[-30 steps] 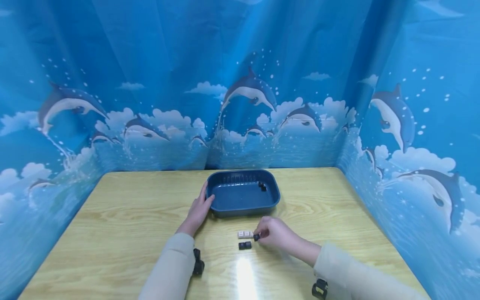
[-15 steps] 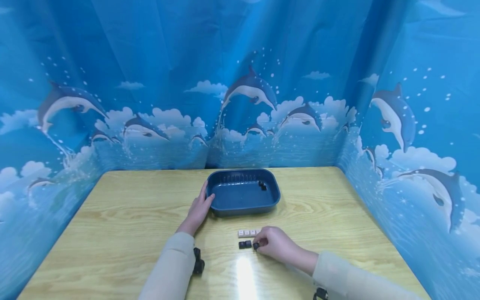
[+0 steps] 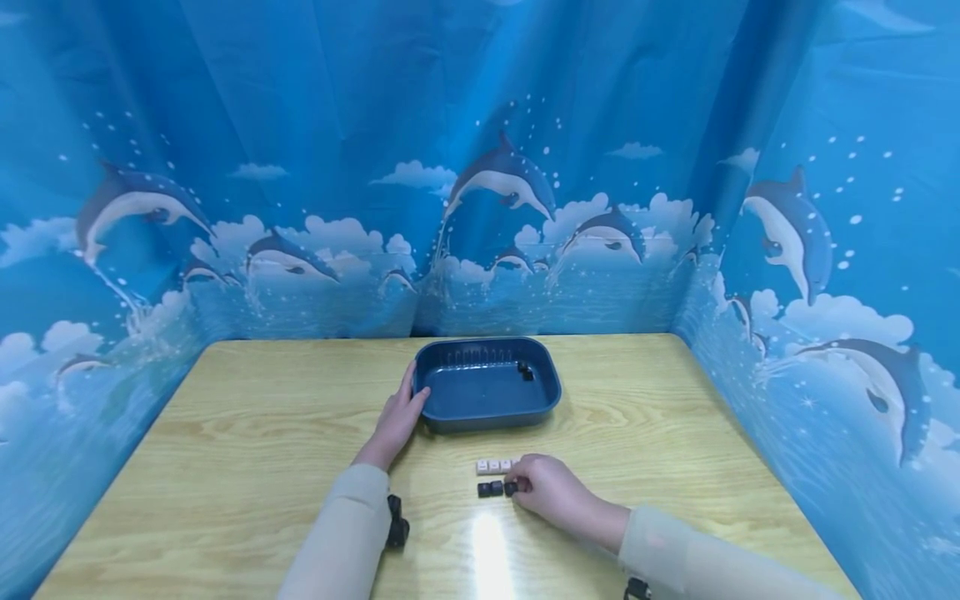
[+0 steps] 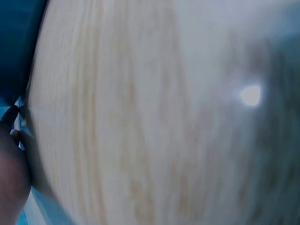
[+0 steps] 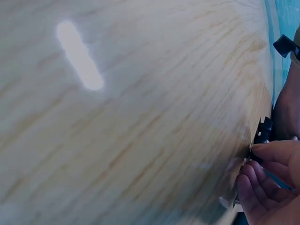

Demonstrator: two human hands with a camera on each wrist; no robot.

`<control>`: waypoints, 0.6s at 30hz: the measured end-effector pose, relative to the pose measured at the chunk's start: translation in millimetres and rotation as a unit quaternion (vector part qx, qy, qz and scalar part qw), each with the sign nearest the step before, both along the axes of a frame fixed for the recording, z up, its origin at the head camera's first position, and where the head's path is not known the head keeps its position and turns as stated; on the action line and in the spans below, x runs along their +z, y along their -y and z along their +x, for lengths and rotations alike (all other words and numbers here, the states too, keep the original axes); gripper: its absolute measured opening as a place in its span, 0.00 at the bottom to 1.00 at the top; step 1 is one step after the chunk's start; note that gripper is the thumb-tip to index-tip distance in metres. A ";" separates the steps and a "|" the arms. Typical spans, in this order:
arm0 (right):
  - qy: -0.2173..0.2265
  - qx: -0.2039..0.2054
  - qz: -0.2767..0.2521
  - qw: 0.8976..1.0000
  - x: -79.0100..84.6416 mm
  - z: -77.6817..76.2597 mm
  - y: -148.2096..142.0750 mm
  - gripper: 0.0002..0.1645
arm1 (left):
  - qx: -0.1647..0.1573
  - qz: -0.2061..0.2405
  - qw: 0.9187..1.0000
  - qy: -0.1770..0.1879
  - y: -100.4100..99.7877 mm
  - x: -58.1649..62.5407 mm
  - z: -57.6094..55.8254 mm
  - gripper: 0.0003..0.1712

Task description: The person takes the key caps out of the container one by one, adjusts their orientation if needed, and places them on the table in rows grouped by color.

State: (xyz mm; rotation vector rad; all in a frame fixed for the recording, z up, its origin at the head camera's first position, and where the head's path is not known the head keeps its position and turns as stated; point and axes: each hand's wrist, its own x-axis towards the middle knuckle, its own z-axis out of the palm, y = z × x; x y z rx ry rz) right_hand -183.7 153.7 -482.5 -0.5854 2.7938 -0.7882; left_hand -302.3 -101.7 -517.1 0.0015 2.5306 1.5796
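A dark blue plastic tray (image 3: pixel 487 421) stands at the back middle of the table. My left hand (image 3: pixel 397 421) grips its left side, thumb over the rim and fingers along the outer wall. In front of the tray lies a row of white keycaps (image 3: pixel 494 467), its right end covered by my right hand (image 3: pixel 551 492). Nearer to me, two black keycaps (image 3: pixel 490 489) sit side by side. Just right of them, my right thumb and fingers pinch another black keycap (image 3: pixel 511 488), low at the table. In the right wrist view black keycaps (image 5: pixel 265 126) show beside the fingertips.
A few black keycaps (image 3: pixel 526 372) lie inside the tray at its right. The wood-grain table (image 3: pixel 262 467) is bordered at the back and sides by a blue dolphin-print curtain (image 3: pixel 337 167). A bright light reflection falls on the tabletop in front of the black row.
My right hand has moved toward me from the white row to the black one with its keycap, then slightly left toward the two black keycaps. The left hand and tray stay put.
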 end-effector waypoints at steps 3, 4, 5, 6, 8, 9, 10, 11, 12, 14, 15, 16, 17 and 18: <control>-0.009 0.001 0.003 1.000 0.7 0.0 1.4 0.14 | 0.000 -0.001 1.000 -0.001 0.1 0.2 -0.2 0.39; -0.011 0.000 0.004 1.000 0.5 -0.1 1.6 0.14 | -0.001 -0.001 1.000 -0.001 0.1 0.3 -0.2 0.39; -0.011 -0.001 0.005 1.000 0.7 -0.2 1.9 0.13 | -0.001 -0.002 1.000 -0.001 0.3 0.2 -0.3 0.39; -0.011 -0.002 0.006 1.000 0.6 -0.4 2.1 0.14 | 0.000 -0.001 1.000 0.001 0.0 0.4 -0.3 0.39; -0.011 -0.003 0.006 1.000 0.5 -0.9 2.3 0.14 | 0.001 0.001 1.000 0.005 -0.1 0.8 -0.2 0.40; -0.011 -0.003 0.007 1.000 0.4 -1.2 2.5 0.14 | 0.001 0.001 1.000 0.005 -0.1 0.9 -0.2 0.40; -0.011 -0.003 0.007 1.000 0.0 -1.6 2.6 0.14 | 0.000 0.000 1.000 0.004 0.0 1.0 0.1 0.39; -0.012 -0.002 0.008 1.000 0.1 -1.8 2.8 0.14 | 0.001 0.000 1.000 0.005 0.0 1.2 0.2 0.39; -0.014 -0.001 0.008 1.000 -0.1 -2.1 3.0 0.14 | 0.002 0.001 1.000 0.006 -0.1 1.3 0.3 0.39; -0.017 0.001 0.011 1.000 -0.7 -2.5 3.2 0.14 | 0.002 0.000 1.000 0.006 0.0 1.4 0.2 0.39; -0.018 0.001 0.012 1.000 -1.0 -2.7 3.3 0.14 | 0.002 -0.001 1.000 0.006 0.1 1.2 0.1 0.39; -0.019 0.002 0.012 1.000 -1.1 -2.8 3.3 0.14 | 0.002 -0.002 1.000 0.006 0.2 1.2 0.0 0.39; -0.022 0.003 0.012 1.000 -1.0 -2.6 3.3 0.14 | 0.001 -0.001 1.000 0.008 0.1 1.3 -0.2 0.39; -0.023 0.004 0.012 1.000 -1.2 -2.7 3.4 0.14 | 0.001 -0.001 1.000 0.009 0.2 1.4 -0.3 0.39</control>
